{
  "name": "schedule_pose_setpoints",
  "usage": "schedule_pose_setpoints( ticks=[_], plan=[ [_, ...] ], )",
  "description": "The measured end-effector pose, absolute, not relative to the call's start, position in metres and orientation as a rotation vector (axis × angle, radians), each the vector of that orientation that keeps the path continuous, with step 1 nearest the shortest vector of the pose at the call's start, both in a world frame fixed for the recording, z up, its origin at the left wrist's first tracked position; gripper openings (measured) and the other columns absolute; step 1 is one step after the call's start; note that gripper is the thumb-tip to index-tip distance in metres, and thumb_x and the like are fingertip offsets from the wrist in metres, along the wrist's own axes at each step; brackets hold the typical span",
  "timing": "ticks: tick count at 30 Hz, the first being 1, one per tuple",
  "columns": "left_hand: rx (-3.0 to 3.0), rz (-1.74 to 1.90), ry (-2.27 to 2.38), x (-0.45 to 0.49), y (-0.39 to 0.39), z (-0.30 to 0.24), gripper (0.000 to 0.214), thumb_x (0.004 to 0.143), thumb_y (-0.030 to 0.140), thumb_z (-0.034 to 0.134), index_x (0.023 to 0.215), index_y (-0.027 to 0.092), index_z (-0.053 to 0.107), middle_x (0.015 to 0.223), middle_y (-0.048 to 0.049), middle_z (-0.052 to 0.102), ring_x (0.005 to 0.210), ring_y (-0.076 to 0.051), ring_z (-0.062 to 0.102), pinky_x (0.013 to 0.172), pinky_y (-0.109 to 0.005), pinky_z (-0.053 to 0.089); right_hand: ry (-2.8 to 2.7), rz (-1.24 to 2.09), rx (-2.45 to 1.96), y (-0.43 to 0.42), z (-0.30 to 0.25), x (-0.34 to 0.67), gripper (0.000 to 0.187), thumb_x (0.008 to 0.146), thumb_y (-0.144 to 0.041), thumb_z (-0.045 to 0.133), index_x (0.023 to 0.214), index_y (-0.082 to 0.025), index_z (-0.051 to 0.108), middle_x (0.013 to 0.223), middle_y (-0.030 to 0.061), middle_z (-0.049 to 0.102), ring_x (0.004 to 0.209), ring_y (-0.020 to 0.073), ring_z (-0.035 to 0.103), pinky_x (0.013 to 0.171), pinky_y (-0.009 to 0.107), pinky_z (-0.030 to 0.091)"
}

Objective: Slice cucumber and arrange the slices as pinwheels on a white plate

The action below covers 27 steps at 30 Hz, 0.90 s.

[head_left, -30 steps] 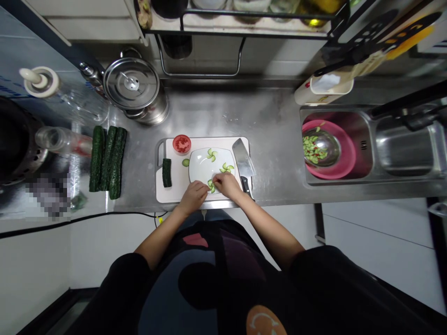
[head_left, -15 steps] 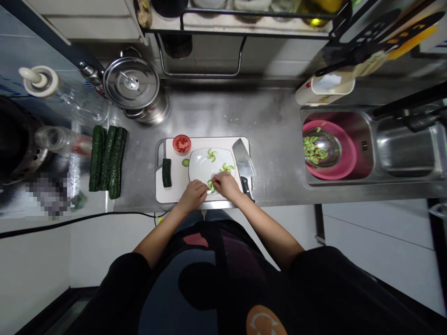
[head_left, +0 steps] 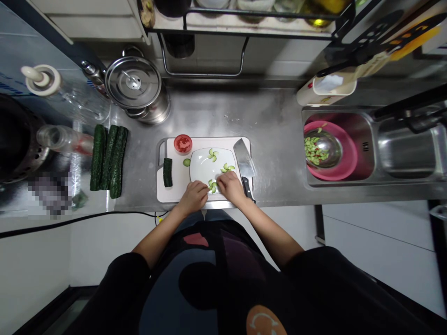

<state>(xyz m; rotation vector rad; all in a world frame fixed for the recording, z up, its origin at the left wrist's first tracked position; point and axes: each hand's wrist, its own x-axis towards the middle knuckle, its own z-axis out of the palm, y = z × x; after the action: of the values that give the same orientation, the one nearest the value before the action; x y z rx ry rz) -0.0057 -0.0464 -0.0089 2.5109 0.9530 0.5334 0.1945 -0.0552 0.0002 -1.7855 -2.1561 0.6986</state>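
Note:
On a white cutting board [head_left: 179, 194] lies a square white plate [head_left: 201, 164] with cucumber slices fanned into little pinwheels. One pinwheel [head_left: 213, 155] is at the plate's far side, another [head_left: 228, 167] at its right, a third [head_left: 213, 186] near the front edge. My left hand [head_left: 194, 196] is closed at the plate's front left, its fingertips beside the front pinwheel; whether they pinch a slice is hidden. Just right of that pinwheel, my right hand [head_left: 231, 187] hovers or rests over the plate with fingers curled together, their contents hidden.
A cleaver [head_left: 245, 160] lies at the board's right edge. Left of the plate are a cucumber piece [head_left: 167, 172], a cucumber end [head_left: 186, 162] and a small red bowl [head_left: 183, 144]. Whole cucumbers [head_left: 117, 163], a steel pot [head_left: 134, 88] and a sink with a pink basin [head_left: 349, 149] flank the board.
My right hand has drawn back a little to the right, so more of the front pinwheel shows. My left hand stays nearly in place. The whole view has shifted slightly.

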Motion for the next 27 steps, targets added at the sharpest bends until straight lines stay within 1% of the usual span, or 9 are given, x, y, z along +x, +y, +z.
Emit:
schedule_pose_setpoints(
  ticks=[2,4,8,11,17,21,25,27],
  plan=[
    [2.531,0.515,0.955,-0.007,-0.047,-0.008,0.021,0.084,0.011,0.05,0.096,0.017,0.066,0.091,-0.0053,0.067,0.089,-0.018,0.055,0.076,-0.033,0.04,-2.133,0.642,-1.771,-0.065,0.002,0.197,0.024,0.09,-0.015,0.046,0.095,-0.015,0.069,0.086,0.0093,0.062,0.089,0.0227,0.047,0.084,0.034,0.04],
    [2.538,0.478,0.963,-0.007,-0.048,-0.007,0.022,0.085,0.012,0.05,0.098,0.018,0.066,0.092,-0.0053,0.067,0.091,-0.018,0.055,0.077,-0.033,0.04,-2.16,0.613,-1.747,-0.076,0.005,0.196,0.027,0.092,-0.017,0.045,0.104,-0.015,0.069,0.096,0.0105,0.063,0.094,0.0235,0.046,0.085,0.035,0.041],
    [2.545,0.44,0.975,-0.008,-0.048,-0.006,0.022,0.086,0.012,0.05,0.099,0.018,0.066,0.094,-0.0052,0.067,0.092,-0.018,0.054,0.078,-0.034,0.039,-2.296,0.619,-1.76,-0.091,0.006,0.189,0.033,0.094,-0.021,0.045,0.121,-0.017,0.064,0.118,0.0111,0.06,0.105,0.0257,0.042,0.082,0.035,0.041],
    [2.54,0.409,0.981,-0.008,-0.049,-0.006,0.022,0.086,0.012,0.05,0.1,0.018,0.066,0.095,-0.0051,0.068,0.093,-0.019,0.055,0.079,-0.035,0.039,-2.375,0.621,-1.792,-0.095,0.005,0.187,0.036,0.096,-0.023,0.043,0.127,-0.018,0.061,0.123,0.0109,0.059,0.108,0.0263,0.04,0.082,0.035,0.04],
    [2.537,0.401,0.982,-0.008,-0.047,-0.005,0.024,0.085,0.012,0.05,0.101,0.018,0.067,0.096,-0.0048,0.069,0.094,-0.019,0.056,0.079,-0.035,0.039,-2.437,0.585,-1.79,-0.094,0.001,0.189,0.037,0.097,-0.024,0.042,0.13,-0.019,0.059,0.126,0.0119,0.057,0.113,0.0266,0.038,0.086,0.036,0.038],
    [2.516,0.382,0.986,-0.008,-0.049,-0.005,0.024,0.084,0.013,0.051,0.102,0.019,0.067,0.097,-0.005,0.069,0.095,-0.02,0.057,0.08,-0.036,0.04,-2.431,0.576,-1.781,-0.094,0.0,0.19,0.037,0.097,-0.024,0.042,0.129,-0.019,0.06,0.125,0.0116,0.058,0.113,0.0267,0.039,0.085,0.036,0.038],
    [2.465,0.522,1.015,-0.011,-0.045,-0.003,0.024,0.085,0.015,0.05,0.1,0.02,0.067,0.096,-0.0047,0.069,0.093,-0.019,0.059,0.081,-0.034,0.044,-2.373,0.568,-1.784,-0.095,0.003,0.19,0.036,0.096,-0.024,0.044,0.127,-0.02,0.061,0.124,0.0109,0.059,0.111,0.0268,0.039,0.083,0.035,0.038],
    [2.364,0.606,1.183,-0.017,-0.034,-0.002,0.024,0.088,0.016,0.047,0.098,0.019,0.068,0.096,-0.0061,0.068,0.093,-0.018,0.06,0.084,-0.033,0.046,-2.316,0.551,-1.791,-0.095,0.005,0.192,0.036,0.095,-0.022,0.044,0.126,-0.02,0.062,0.123,0.0103,0.059,0.11,0.0266,0.039,0.082,0.035,0.039]
  ],
)
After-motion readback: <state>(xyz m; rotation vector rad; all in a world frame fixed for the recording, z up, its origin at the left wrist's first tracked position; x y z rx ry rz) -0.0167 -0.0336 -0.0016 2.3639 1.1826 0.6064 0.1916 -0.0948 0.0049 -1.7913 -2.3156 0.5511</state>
